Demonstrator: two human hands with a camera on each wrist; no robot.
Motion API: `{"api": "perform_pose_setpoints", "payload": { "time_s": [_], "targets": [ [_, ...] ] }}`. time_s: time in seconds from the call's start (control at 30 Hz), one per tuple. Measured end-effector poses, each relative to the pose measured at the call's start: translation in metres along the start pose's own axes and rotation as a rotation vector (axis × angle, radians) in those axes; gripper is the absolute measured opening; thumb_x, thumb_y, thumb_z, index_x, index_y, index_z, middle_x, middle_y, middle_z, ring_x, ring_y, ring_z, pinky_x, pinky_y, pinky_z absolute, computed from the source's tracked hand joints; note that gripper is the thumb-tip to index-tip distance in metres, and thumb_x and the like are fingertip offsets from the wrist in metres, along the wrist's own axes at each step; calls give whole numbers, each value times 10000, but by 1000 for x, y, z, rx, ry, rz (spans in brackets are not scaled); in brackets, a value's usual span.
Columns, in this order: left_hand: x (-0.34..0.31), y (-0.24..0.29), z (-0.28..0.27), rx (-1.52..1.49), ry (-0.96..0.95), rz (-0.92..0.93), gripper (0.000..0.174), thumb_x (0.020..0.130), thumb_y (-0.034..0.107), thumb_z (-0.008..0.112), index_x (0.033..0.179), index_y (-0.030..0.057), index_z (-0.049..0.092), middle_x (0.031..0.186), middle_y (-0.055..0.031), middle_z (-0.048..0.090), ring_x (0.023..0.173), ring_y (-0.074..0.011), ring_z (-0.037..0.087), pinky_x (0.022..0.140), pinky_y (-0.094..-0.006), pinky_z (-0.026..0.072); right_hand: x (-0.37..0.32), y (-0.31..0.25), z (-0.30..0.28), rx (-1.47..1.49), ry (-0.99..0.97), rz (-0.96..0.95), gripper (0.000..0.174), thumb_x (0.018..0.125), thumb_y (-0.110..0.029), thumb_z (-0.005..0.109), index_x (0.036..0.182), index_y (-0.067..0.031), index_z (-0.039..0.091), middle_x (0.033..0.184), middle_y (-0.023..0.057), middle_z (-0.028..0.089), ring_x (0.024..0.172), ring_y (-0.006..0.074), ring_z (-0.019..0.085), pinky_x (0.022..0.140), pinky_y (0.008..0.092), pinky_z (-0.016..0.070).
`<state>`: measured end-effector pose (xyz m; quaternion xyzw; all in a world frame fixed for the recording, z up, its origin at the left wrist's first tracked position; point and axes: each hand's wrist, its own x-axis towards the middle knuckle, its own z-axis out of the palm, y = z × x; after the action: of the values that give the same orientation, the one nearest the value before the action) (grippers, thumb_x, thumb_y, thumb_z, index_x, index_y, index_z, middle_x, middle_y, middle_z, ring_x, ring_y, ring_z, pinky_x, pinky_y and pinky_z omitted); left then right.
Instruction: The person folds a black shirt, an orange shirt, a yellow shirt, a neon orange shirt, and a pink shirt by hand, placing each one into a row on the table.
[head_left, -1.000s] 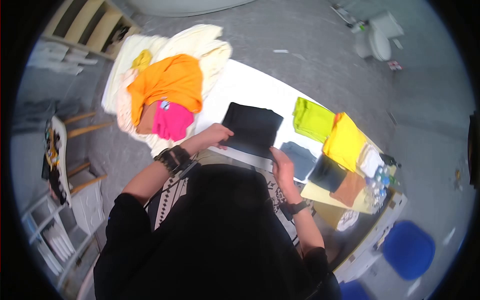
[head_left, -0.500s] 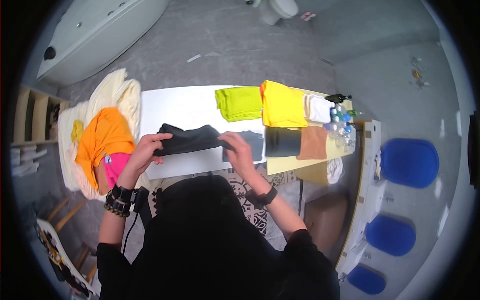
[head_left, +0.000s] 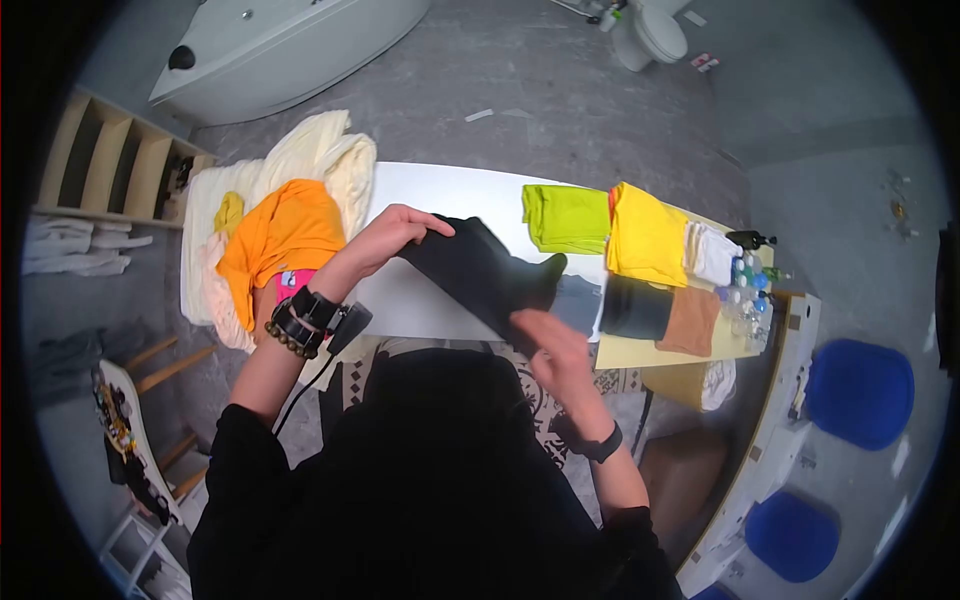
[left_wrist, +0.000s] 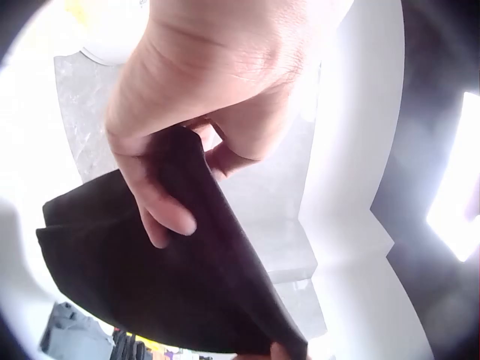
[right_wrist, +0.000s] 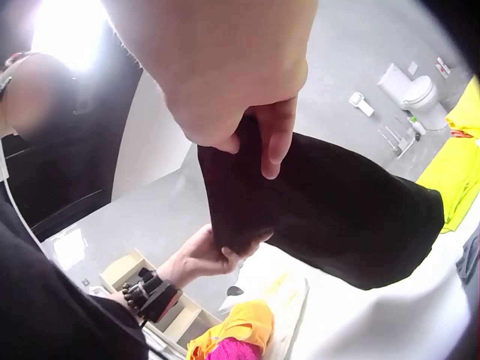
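Observation:
Both hands hold a folded black cloth (head_left: 475, 265) tilted over the white table (head_left: 400, 300). The left hand (head_left: 395, 235) pinches its upper left end; in the left wrist view the fingers (left_wrist: 169, 214) lie over one face with the thumb behind the folded edge. At the near right corner, the right hand (head_left: 560, 355) grips the cloth between thumb and fingers, as the right wrist view shows with its fingers (right_wrist: 277, 142) on the black fabric (right_wrist: 322, 202). A folded grey cloth (head_left: 578, 302) lies just right of the held one.
An orange cloth (head_left: 285, 225) and a pink one lie on cream bedding (head_left: 325, 150) at the left. Rightward sit folded lime (head_left: 565, 217), yellow (head_left: 645, 235), white (head_left: 710, 250), dark (head_left: 637, 308) and brown (head_left: 687, 322) cloths. Several bottles (head_left: 750, 300) stand at the right end.
The black cloth was a flat rectangle held low, then rose as a narrow strip, and now slants with its left end farther away. The head view has swung about.

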<state>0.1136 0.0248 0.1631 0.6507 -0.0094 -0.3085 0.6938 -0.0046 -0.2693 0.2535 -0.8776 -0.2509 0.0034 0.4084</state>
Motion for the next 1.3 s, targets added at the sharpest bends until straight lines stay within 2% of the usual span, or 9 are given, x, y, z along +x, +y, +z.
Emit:
{"api": "perform_pose_setpoints", "payload": {
  "time_s": [0.17, 0.3, 0.4, 0.57, 0.67, 0.8, 0.9, 1.03, 1.3],
  "targets": [
    [3, -48, -43, 430, 206, -109, 347, 764, 18, 494, 1056, 1, 681, 924, -89, 688, 782, -131, 607, 781, -251, 482, -2, 8, 53, 245, -459, 151, 331, 872, -163, 667, 1178, -48, 612, 1210, 114, 612, 897, 300, 667, 744, 352, 551],
    [-3, -103, -33, 774, 550, 177, 295, 768, 59, 537, 1034, 0, 650, 1015, -229, 629, 998, -376, 598, 906, -397, 475, -11, 85, 90, 362, -312, 469, 267, 886, -131, 634, 1128, -20, 633, 1110, 139, 652, 877, 220, 668, 692, 306, 544],
    [2, -159, -13, 702, 390, 268, 287, 770, 36, 535, 1043, 12, 623, 1086, -214, 583, 1004, -372, 574, 908, -411, 473, -11, 156, 114, 125, -221, 555, 339, 874, -162, 648, 1158, 16, 598, 1119, 193, 641, 970, 303, 643, 811, 372, 525],
    [-8, -209, 29, 953, 194, -212, 647, 778, 109, 616, 1393, 115, 415, 1481, -303, 192, 1363, -524, 207, 1029, -539, 401, -9, 240, 164, -206, -75, 556, 534, 847, -238, 692, 1261, 32, 491, 1085, 244, 634, 993, 392, 615, 886, 433, 468],
    [-13, -221, 33, 1020, 215, -172, 681, 768, 139, 642, 1406, 144, 406, 1521, -278, 104, 1392, -523, 130, 1017, -583, 389, -1, 255, 172, -77, -149, 853, 645, 829, -273, 711, 1315, 28, 413, 1091, 264, 624, 1010, 412, 607, 880, 440, 471],
    [-11, -221, 23, 1064, 252, -79, 642, 754, 136, 644, 1368, 148, 458, 1540, -237, 118, 1415, -485, 125, 1030, -607, 356, -17, 274, 180, 179, -284, 973, 253, 755, -206, 718, 853, 25, 686, 757, 166, 683, 731, 268, 670, 695, 379, 507],
    [-6, -202, 13, 1011, 195, -103, 601, 780, 105, 613, 1359, 131, 455, 1561, -187, 122, 1435, -456, 98, 1075, -620, 289, -27, 261, 169, 181, -397, 1020, 249, 748, -200, 720, 833, 26, 660, 718, 136, 663, 674, 232, 633, 661, 364, 491],
    [-2, -204, 14, 972, 209, -102, 579, 783, 83, 594, 1344, 123, 459, 1533, -222, 162, 1420, -458, 143, 1092, -593, 279, -36, 258, 171, 125, -265, 947, 262, 796, -146, 695, 957, 55, 650, 823, 127, 683, 720, 166, 624, 674, 314, 487],
    [-37, -252, 32, 713, 886, -277, 684, 771, 64, 632, 1386, 36, 332, 1261, -297, 402, 1171, -454, 413, 997, -494, 379, -21, 224, 183, 476, -21, 1105, 427, 811, -162, 736, 1141, 56, 574, 1037, 147, 655, 904, 204, 621, 819, 318, 493]
  ]
}}
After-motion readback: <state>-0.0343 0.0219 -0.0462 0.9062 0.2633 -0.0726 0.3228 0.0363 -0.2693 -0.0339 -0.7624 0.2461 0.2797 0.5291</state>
